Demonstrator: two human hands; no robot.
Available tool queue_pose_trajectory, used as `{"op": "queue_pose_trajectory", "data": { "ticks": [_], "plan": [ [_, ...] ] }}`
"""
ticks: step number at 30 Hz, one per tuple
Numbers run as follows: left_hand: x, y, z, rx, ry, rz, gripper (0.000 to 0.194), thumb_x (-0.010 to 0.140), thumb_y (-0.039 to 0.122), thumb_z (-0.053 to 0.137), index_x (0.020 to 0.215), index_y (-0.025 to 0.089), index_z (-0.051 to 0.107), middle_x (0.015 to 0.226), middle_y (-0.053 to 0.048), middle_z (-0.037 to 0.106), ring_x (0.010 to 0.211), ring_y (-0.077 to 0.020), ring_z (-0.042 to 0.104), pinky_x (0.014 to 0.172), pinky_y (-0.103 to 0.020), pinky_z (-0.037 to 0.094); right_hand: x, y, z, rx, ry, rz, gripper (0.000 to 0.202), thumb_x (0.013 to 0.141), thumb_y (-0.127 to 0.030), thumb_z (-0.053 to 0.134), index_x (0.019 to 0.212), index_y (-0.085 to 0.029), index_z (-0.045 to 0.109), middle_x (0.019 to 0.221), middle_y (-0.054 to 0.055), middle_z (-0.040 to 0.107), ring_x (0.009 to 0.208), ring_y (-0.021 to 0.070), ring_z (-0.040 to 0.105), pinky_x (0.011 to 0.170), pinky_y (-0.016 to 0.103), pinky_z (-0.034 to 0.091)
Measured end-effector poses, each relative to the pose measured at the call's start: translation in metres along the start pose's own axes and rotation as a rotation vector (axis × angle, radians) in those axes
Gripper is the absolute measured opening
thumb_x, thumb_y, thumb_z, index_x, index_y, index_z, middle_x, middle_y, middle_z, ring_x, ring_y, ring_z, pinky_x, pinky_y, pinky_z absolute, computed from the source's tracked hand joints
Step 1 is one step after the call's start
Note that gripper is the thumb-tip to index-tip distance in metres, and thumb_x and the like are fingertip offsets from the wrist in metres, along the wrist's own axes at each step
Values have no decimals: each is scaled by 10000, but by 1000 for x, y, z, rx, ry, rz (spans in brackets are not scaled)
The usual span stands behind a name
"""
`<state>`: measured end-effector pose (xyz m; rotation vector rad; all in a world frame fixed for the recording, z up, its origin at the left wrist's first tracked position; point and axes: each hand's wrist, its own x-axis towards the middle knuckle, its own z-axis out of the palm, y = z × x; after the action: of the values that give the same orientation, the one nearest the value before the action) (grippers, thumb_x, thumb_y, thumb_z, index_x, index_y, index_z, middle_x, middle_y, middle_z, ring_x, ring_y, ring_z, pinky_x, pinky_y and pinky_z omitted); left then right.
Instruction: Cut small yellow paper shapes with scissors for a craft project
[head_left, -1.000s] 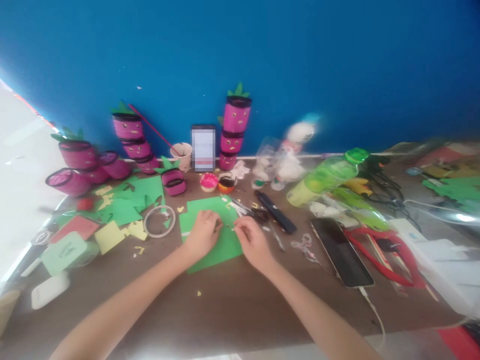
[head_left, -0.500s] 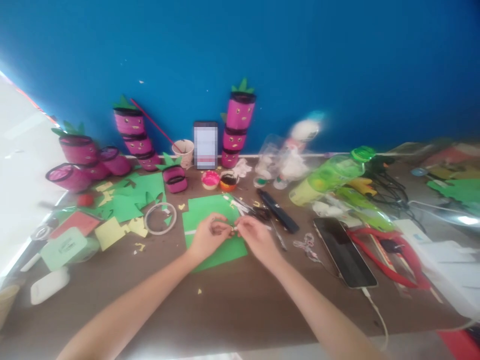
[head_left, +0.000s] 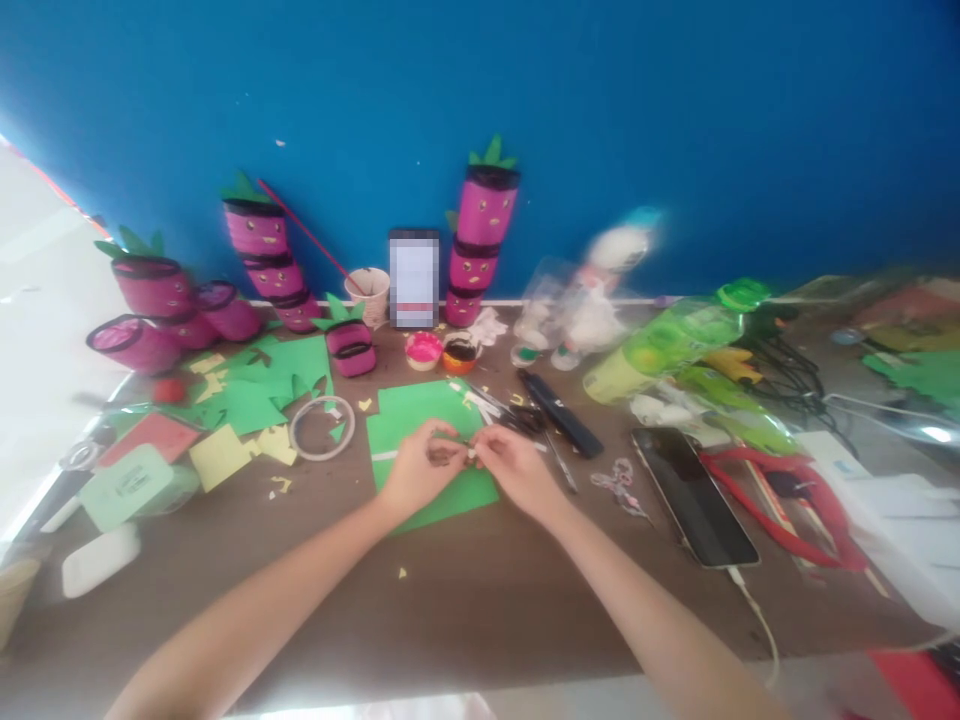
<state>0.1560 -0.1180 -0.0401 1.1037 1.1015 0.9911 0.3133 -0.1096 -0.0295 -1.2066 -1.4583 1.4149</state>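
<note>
Above a green sheet (head_left: 442, 505) at the middle of the desk, my left hand (head_left: 426, 465) and my right hand (head_left: 514, 468) meet at their fingertips. Both are closed in a pinch around something small and pale, too small to name. A white strip (head_left: 384, 456) lies on the sheet beside my left hand. Scissors and pale strips (head_left: 487, 402) lie just beyond my right hand. A small magenta cup with green leaves (head_left: 351, 348) stands behind the sheet, near a pot of pink paint (head_left: 424, 350) and a pot of dark paint (head_left: 460, 353).
Stacked magenta cups with faces (head_left: 477, 240) lean on the blue wall beside an upright phone (head_left: 414, 280). At the right lie a green bottle (head_left: 675, 340), a black phone (head_left: 697, 495) and red scissors (head_left: 840, 540). A tape roll (head_left: 322, 428) and paper scraps (head_left: 221, 460) are at the left.
The view has shifted slightly, so the objects sit a little higher in it. My hands stay together at the same place over the green sheet, with only slight finger movement.
</note>
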Motion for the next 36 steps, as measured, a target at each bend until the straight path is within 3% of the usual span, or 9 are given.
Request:
{"op": "queue_pose_trajectory", "data": {
  "ticks": [36],
  "plan": [
    [-1,-2,1,35,11,50,284,702,194,644,896,189,437,771,-43,706,715,-160,679,729,-304,547,-3,10,5,-40,14,-77,118,799,-298,516,744,-199,482,790,17,538,694,145,547,696,314,476]
  ]
}}
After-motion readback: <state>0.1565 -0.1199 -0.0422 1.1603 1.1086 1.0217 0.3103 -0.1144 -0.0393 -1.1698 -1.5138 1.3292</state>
